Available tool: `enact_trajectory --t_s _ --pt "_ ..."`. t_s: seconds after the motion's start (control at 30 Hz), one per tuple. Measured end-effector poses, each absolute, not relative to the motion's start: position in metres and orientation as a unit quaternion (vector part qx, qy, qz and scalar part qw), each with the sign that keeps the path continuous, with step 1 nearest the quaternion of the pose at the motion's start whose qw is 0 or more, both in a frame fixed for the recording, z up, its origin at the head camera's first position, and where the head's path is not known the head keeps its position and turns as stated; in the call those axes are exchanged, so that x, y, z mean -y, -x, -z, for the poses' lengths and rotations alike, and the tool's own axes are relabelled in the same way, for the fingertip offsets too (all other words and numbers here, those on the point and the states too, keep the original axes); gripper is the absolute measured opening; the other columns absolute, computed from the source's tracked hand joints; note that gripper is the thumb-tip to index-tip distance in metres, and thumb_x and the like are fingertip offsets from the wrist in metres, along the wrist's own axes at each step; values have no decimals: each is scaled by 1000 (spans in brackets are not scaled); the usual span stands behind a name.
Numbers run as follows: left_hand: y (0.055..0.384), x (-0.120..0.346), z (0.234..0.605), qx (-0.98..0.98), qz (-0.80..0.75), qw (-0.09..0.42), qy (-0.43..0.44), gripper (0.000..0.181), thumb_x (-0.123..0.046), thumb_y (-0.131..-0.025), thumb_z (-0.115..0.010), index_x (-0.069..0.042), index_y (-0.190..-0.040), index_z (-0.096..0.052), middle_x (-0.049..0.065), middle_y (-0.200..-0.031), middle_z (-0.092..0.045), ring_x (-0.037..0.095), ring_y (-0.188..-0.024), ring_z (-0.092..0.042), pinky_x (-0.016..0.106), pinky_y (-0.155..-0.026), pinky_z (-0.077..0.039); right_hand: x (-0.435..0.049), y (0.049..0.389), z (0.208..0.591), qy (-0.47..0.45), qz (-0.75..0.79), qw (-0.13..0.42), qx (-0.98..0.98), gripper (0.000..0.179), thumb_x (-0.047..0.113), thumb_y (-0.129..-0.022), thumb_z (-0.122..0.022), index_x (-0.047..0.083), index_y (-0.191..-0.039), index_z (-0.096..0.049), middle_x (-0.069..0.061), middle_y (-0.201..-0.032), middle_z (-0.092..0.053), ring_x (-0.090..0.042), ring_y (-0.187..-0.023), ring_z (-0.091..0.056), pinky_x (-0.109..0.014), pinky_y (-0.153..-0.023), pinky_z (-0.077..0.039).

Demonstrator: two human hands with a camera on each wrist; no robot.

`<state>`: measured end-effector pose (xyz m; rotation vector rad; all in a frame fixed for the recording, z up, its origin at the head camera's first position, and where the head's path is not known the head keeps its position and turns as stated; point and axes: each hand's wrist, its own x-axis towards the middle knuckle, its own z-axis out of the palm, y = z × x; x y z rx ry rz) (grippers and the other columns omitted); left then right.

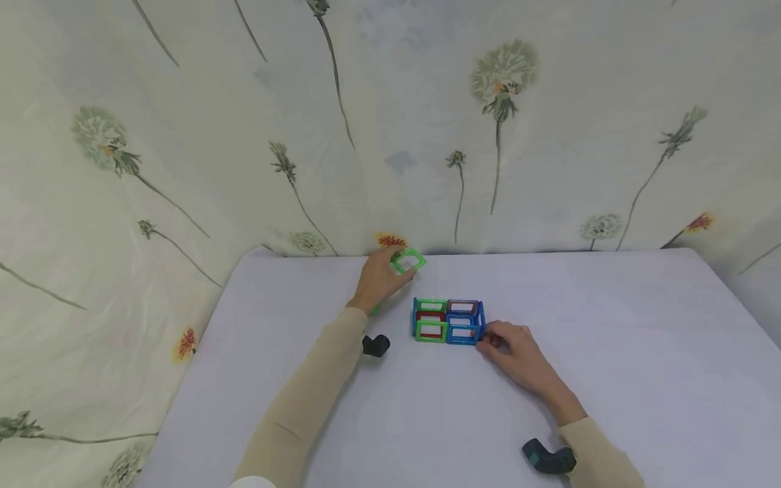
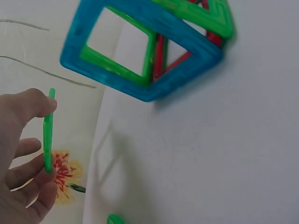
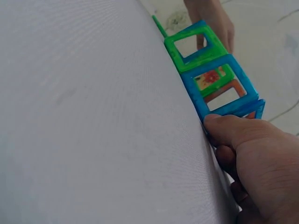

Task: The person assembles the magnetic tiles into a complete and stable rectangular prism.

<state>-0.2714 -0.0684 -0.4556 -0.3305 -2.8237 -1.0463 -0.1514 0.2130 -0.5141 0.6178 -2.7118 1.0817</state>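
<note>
Past the far side of the block, my left hand (image 1: 379, 276) pinches a green square magnetic tile (image 2: 48, 135) between thumb and fingers, its thin edge facing the left wrist camera. A box-like block of magnetic tiles (image 1: 447, 332) in green, blue and red open frames stands on the table, two squares long. At its right end, my right hand (image 1: 517, 356) grips the lower near corner, with the thumb (image 3: 219, 125) against a blue square tile (image 3: 192, 94) and the other fingers curled beneath. Another green piece (image 2: 114, 219) lies on the table, mostly hidden under the left wrist.
A black bent object (image 1: 376, 346) lies beside the left forearm, and a similar dark one (image 1: 549, 458) is by the right sleeve. The white table (image 1: 641, 325) ends at the back against a hanging cloth (image 1: 390, 122) printed with dandelions.
</note>
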Motion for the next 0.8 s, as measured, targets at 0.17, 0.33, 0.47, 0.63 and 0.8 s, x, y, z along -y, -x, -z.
enact_trajectory --t_s 0.17,0.33,0.47,0.63,0.8 --pt "266 62 443 932 345 35 106 55 -41 -85 -68 -17 -132 -54 -1 -133 -56 20 -127 -46 38 -108 -37 -212 150 513 -205 -360 76 907 12 21 -87 -68 24 -96 -61 14 -80 -57 -3 -77 -47 -26 -76 -23" --pt "260 56 433 931 341 31 129 55 -41 -85 -67 -16 -133 -52 -1 -134 -55 19 -128 -46 37 -108 -37 -212 150 514 -203 -360 79 907 12 20 -86 -69 24 -95 -61 13 -79 -57 -3 -76 -47 -27 -76 -22" --pt "255 52 427 928 334 32 162 54 -41 -85 -67 -17 -132 -53 -1 -135 -55 19 -129 -46 38 -108 -38 -212 150 514 -206 -361 85 905 12 19 -86 -69 23 -95 -61 13 -79 -57 -3 -76 -47 -27 -75 -22" --pt "250 47 423 927 320 30 192 54 -42 -85 -67 -20 -132 -53 -3 -135 -55 17 -127 -47 38 -106 -39 -213 150 514 -207 -364 84 904 11 20 -87 -68 22 -95 -62 12 -79 -58 -4 -77 -48 -26 -76 -22" --pt "245 43 422 924 324 12 205 56 -44 -84 -67 -22 -134 -52 -4 -136 -53 16 -127 -46 39 -105 -39 -212 151 514 -209 -360 84 905 11 20 -87 -68 22 -95 -61 11 -79 -58 -4 -77 -48 -28 -75 -23"
